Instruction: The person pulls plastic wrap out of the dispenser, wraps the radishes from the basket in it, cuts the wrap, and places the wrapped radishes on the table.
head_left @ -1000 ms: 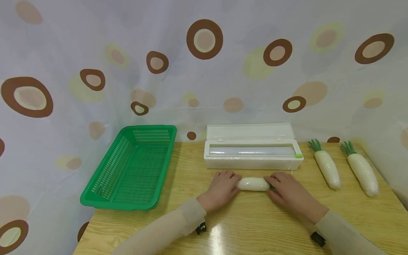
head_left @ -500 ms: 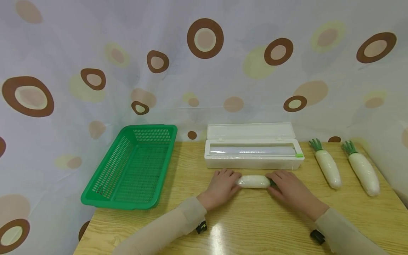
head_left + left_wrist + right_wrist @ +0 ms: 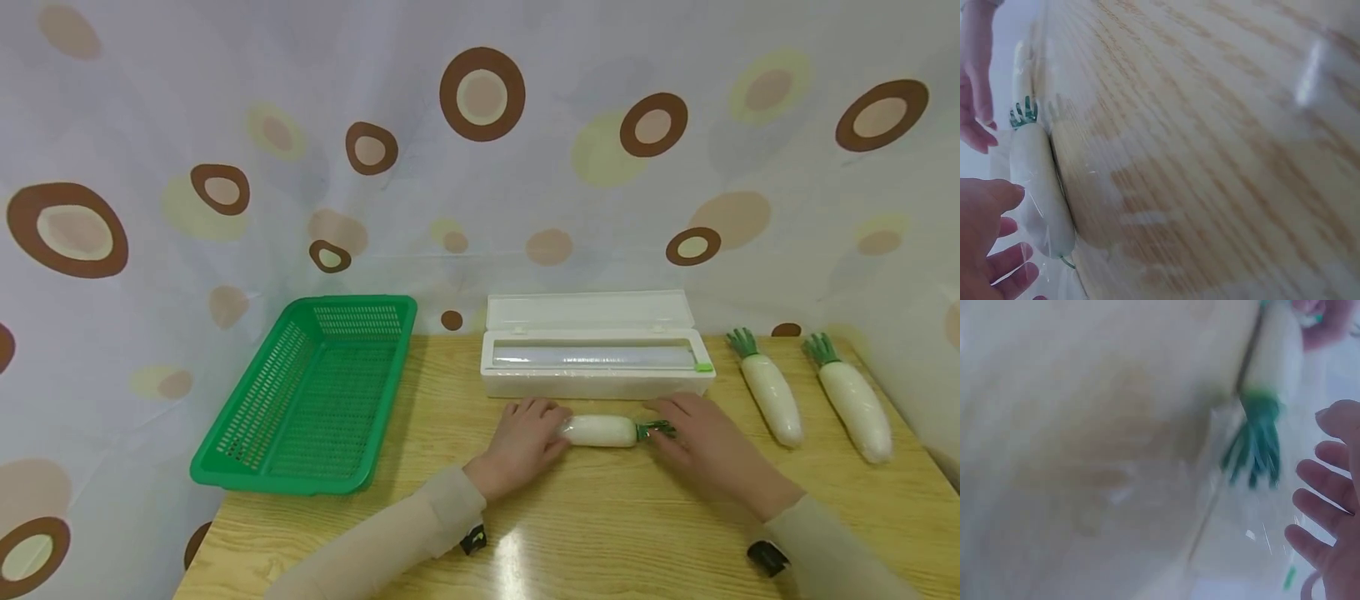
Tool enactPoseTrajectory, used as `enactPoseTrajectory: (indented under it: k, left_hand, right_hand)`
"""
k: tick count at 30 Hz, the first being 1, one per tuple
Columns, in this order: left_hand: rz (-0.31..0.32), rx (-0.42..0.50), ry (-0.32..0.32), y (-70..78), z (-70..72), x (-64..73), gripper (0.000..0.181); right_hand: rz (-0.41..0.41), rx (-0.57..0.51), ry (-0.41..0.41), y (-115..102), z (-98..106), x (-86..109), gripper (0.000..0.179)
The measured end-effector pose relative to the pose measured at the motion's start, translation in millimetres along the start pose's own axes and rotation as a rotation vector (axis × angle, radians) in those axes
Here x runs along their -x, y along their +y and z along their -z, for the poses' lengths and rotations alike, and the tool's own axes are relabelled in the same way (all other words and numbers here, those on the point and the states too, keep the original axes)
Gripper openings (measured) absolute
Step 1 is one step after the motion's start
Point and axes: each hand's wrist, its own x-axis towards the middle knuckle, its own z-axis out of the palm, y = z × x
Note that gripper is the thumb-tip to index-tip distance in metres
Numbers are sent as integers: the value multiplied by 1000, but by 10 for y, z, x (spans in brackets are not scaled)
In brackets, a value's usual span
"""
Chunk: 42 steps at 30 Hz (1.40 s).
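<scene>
A white radish (image 3: 600,431) in clear plastic wrap lies crosswise on the table, its green leaf end pointing right. My left hand (image 3: 523,440) is at its tip end, covering part of it in the head view; in the left wrist view the thumb (image 3: 1007,194) overlaps the radish's side and the fingers are loosely spread. My right hand (image 3: 701,442) is beside the green leaves (image 3: 1257,450), its fingers spread apart and holding nothing. Behind the radish stands a white wrap dispenser box (image 3: 596,385), lid raised, with a roll of film (image 3: 592,357) inside.
At the left stands a green plastic basket (image 3: 390,400) with slotted walls. Two more radishes, one nearer (image 3: 772,400) and one farther right (image 3: 855,408), lie on the wooden table (image 3: 600,533). A patterned curtain (image 3: 547,192) hangs close behind everything.
My right hand has moved right, off the radish's leaf end, uncovering the green leaves. The left hand stays at the tip end, and the radish lies nearly where it was.
</scene>
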Motion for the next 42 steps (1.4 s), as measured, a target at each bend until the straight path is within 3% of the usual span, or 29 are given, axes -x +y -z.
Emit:
enactPoseTrajectory:
  k: [5, 12, 16, 18, 24, 31, 37, 42]
  left_hand:
    - [-16, 24, 10, 41, 59, -25, 37]
    - [-52, 19, 24, 164, 165, -224, 38]
    - [-75, 0, 25, 284, 211, -415, 38]
    - [-93, -1, 32, 341, 227, -520, 38]
    - [-119, 38, 27, 507, 248, -894, 38]
    - [-42, 40, -44, 756, 195, -1292, 38]
    - [10, -27, -100, 921, 89, -1542, 43]
    - [47, -18, -158, 1041, 35, -1712, 40]
  right_hand:
    - [-40, 0, 114, 210, 196, -8, 35]
    - [-147, 45, 144, 464, 269, 14, 54]
    - [-263, 37, 88, 590, 269, 46, 57]
    - [-346, 24, 17, 610, 287, 46, 57]
    - [-500, -31, -100, 681, 225, -8, 67]
    - [-477, -21, -93, 720, 191, -17, 80]
    - [-427, -8, -100, 742, 194, 27, 74]
    - [-413, -18, -104, 771, 162, 35, 69]
